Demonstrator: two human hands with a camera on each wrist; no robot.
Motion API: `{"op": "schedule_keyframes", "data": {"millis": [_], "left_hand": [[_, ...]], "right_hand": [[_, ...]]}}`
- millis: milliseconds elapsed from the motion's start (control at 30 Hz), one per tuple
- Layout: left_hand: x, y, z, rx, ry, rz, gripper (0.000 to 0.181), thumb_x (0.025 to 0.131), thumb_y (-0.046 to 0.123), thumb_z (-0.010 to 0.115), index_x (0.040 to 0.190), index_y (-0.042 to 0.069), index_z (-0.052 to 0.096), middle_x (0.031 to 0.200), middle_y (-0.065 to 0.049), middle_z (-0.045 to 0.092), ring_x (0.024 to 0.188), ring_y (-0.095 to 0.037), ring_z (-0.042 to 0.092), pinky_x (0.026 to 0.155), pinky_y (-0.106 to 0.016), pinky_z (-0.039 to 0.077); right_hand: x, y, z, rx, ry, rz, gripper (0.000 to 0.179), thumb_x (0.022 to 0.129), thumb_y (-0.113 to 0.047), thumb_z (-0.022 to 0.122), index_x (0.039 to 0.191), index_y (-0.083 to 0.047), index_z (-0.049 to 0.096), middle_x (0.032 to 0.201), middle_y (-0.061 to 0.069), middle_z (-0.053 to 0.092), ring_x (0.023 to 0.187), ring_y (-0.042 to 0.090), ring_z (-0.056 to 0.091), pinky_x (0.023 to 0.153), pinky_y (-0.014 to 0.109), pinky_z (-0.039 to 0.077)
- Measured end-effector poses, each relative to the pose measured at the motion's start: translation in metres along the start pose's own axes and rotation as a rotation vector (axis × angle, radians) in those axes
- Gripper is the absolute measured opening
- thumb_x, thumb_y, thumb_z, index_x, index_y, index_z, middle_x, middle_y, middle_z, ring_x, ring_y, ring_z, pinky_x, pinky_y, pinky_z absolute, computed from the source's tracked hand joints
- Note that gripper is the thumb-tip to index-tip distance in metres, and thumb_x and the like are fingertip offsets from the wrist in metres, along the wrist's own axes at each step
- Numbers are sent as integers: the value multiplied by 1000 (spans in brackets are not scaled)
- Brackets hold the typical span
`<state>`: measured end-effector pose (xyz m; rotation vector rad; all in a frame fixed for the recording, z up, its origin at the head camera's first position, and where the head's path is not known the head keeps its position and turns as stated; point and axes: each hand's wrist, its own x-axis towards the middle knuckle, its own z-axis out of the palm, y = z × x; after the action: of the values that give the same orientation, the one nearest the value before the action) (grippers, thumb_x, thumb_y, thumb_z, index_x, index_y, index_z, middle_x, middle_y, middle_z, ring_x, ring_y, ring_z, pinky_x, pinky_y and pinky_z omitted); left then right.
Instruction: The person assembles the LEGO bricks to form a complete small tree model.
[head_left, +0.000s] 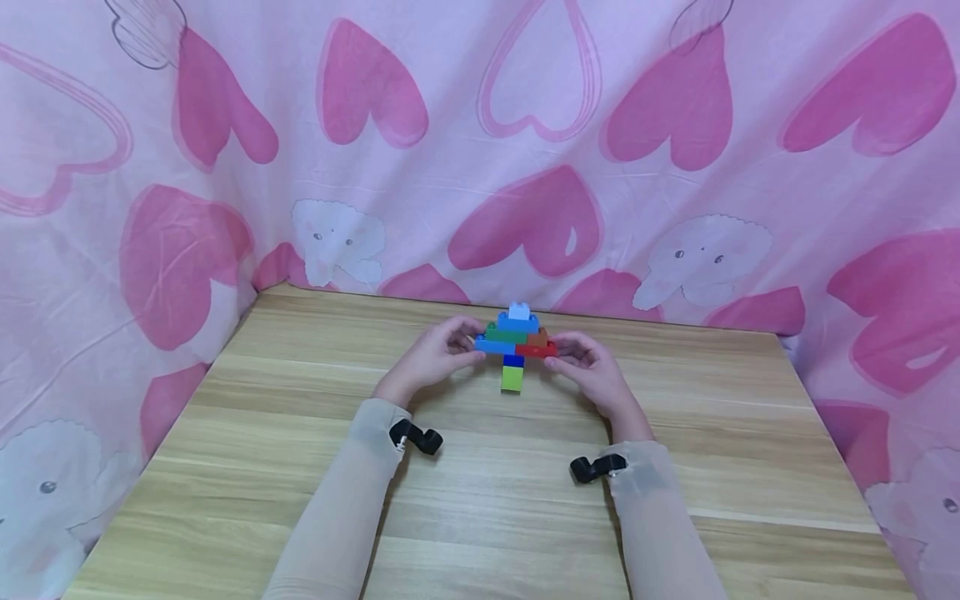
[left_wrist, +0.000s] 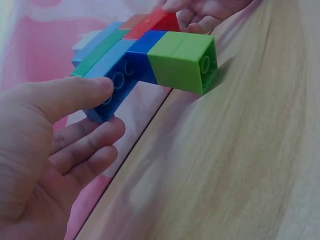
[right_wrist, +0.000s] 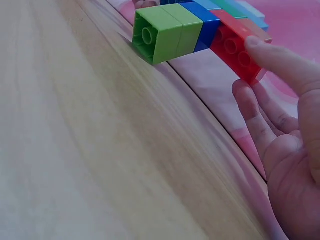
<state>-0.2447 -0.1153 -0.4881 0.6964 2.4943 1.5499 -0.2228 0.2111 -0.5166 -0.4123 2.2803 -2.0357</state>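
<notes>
A tree-shaped stack of toy building bricks is held between both hands near the back of the table. From the top it runs white, blue, green beside brown, then blue beside red, over a narrow trunk of dark blue and lime bricks. My left hand pinches the outer end of the wide blue brick, thumb on its near side. On the other side, my right hand pinches the end of the red brick. The trunk's hollow underside shows in both wrist views, close to the wooden surface.
The wooden table stretches around both forearms. Just behind the bricks hangs a pink curtain with hearts, which also closes off both sides. A black camera mount sits on the left wrist, another black mount on the right.
</notes>
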Motion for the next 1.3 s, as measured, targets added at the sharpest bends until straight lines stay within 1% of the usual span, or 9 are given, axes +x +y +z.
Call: {"op": "schedule_keyframes", "data": {"millis": [267, 400, 500, 600, 700, 867, 967, 1133, 1300], "left_hand": [[1, -6, 2, 77, 3, -6, 31, 100, 8, 81, 128, 15, 71, 125, -4, 74, 103, -20, 71, 96, -40, 61], [1, -8, 3, 101, -3, -9, 29, 99, 9, 82, 126, 13, 72, 122, -3, 73, 107, -21, 69, 100, -41, 59], [1, -10, 4, 111, -6, -5, 28, 99, 10, 82, 124, 13, 73, 121, -2, 73, 111, -22, 68, 104, -43, 57], [1, -12, 5, 134, -2, 1, 27, 98, 11, 83, 124, 13, 75, 122, -2, 74, 112, -22, 67, 105, -44, 57], [2, -16, 7, 161, -1, 15, 27, 98, 12, 83, 124, 11, 77, 122, -3, 75, 110, -21, 67, 103, -43, 57], [2, -20, 7, 182, -4, 33, 26, 98, 12, 83, 123, 10, 78, 119, -4, 75, 106, -20, 66, 99, -41, 57], [1, -20, 7, 189, -14, 22, 25, 98, 13, 82, 123, 11, 78, 118, -3, 74, 106, -21, 65, 98, -41, 57], [0, -18, 8, 175, -49, -30, 34, 100, 15, 79, 133, 9, 74, 126, -6, 73, 109, -21, 65, 101, -40, 56], [-1, -9, 5, 140, -108, -72, 50, 102, 17, 70, 149, 4, 60, 141, -12, 69, 116, -24, 65, 107, -42, 55]], "right_hand": [[2, 2, 2, -96, -2, 86, 41, 97, -13, 86, 135, -9, 72, 133, 15, 69, 120, 29, 66, 98, 23, 58], [3, 3, 1, -164, 0, 102, 38, 98, -16, 85, 134, -10, 74, 131, 15, 71, 121, 32, 66, 97, 20, 57], [3, 4, 0, -201, -4, 92, 38, 98, -17, 86, 134, -10, 75, 129, 15, 73, 120, 32, 68, 96, 20, 57], [4, 5, 1, -253, -7, 65, 37, 97, -17, 87, 132, -11, 77, 126, 13, 75, 114, 30, 69, 92, 21, 57], [5, 7, 2, -306, -1, 48, 35, 96, -18, 88, 129, -12, 79, 121, 11, 77, 105, 28, 69, 86, 24, 56], [5, 6, 4, -340, 1, 61, 33, 95, -19, 89, 126, -13, 80, 110, 9, 77, 95, 26, 67, 80, 26, 55], [4, 6, 5, -349, -1, 75, 33, 95, -21, 89, 126, -13, 80, 106, 9, 76, 93, 27, 66, 78, 27, 55], [2, 5, 3, -336, -8, 126, 39, 93, -27, 91, 128, -16, 79, 110, 8, 75, 96, 28, 66, 81, 28, 56], [0, 6, -2, -300, -18, 182, 48, 92, -34, 92, 134, -18, 76, 120, 8, 73, 104, 29, 67, 86, 27, 57]]}}
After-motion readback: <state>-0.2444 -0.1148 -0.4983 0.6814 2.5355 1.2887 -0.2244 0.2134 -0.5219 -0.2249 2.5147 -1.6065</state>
